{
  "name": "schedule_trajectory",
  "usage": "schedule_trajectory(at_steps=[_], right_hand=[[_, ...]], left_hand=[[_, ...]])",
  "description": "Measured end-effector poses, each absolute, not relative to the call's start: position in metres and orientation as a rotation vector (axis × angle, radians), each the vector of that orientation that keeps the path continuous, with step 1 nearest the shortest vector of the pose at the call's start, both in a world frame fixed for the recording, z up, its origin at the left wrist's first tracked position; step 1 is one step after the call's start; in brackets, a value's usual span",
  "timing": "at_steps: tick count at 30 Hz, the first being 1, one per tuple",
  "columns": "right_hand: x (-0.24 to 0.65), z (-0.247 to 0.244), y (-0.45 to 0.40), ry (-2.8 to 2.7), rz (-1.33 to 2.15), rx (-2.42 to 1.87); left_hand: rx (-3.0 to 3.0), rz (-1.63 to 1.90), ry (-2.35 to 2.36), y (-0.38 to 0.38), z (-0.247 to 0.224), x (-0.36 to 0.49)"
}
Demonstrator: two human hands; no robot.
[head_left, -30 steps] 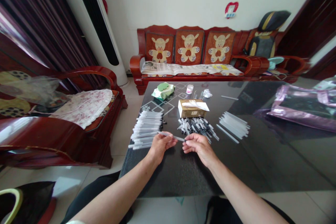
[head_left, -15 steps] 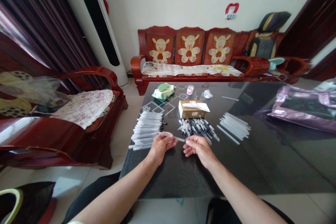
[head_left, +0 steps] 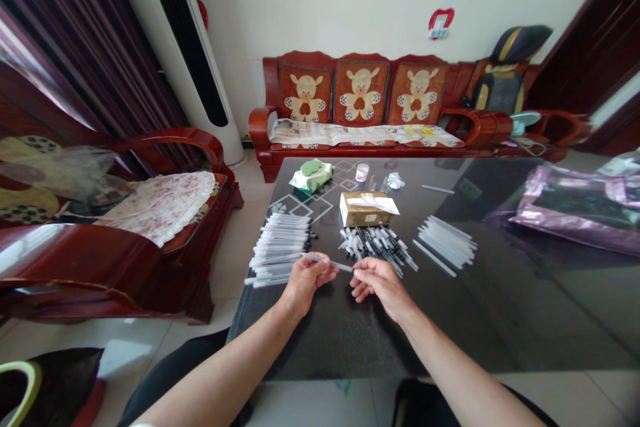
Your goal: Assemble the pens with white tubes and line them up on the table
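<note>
A thin translucent pen barrel [head_left: 341, 267] spans the gap between my two hands above the table. My left hand [head_left: 310, 277] is closed around it with thumb and fingers. At the barrel's right end, my right hand [head_left: 376, 280] is closed in a pinch; its fingertips hide that end. Left of my left hand lies a row of clear pens [head_left: 281, 243] with dark tips. Beyond my hands is a loose heap of black and white pen parts [head_left: 377, 245]. Farther right, more translucent barrels [head_left: 447, 240] lie in a slanted pile, with one apart from it.
On the dark glossy table [head_left: 360, 340], a tissue box [head_left: 367, 213] stands behind the pen parts. Farther back are a wipes packet [head_left: 311, 177], a small white jar [head_left: 363, 172] and crumpled tissue [head_left: 395, 180]. A purple-edged clear bag [head_left: 575, 213] lies at the right.
</note>
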State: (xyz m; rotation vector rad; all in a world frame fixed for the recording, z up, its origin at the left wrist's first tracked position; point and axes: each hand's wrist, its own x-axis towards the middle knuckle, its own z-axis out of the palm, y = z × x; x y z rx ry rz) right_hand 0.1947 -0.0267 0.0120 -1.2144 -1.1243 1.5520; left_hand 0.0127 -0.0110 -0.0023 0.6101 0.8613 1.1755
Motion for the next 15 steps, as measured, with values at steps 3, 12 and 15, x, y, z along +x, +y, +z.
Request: schedule_trajectory(at_steps=[3, 12, 15], right_hand=[[0.1951, 0.0095, -0.0266, -1.149, 1.584, -1.24], [0.1965, 0.0079, -0.0269, -1.183, 1.555, -1.211], [0.1966, 0.008, -0.027, -1.184, 1.593, -1.247]], left_hand=[[0.615, 1.173, 0.86, -0.0113, -0.002, 0.0125], [0.614, 1.18, 0.868, -0.0108, -0.0021, 0.0127], [0.625, 1.173, 0.858, -0.0112, -0.0014, 0.0124]])
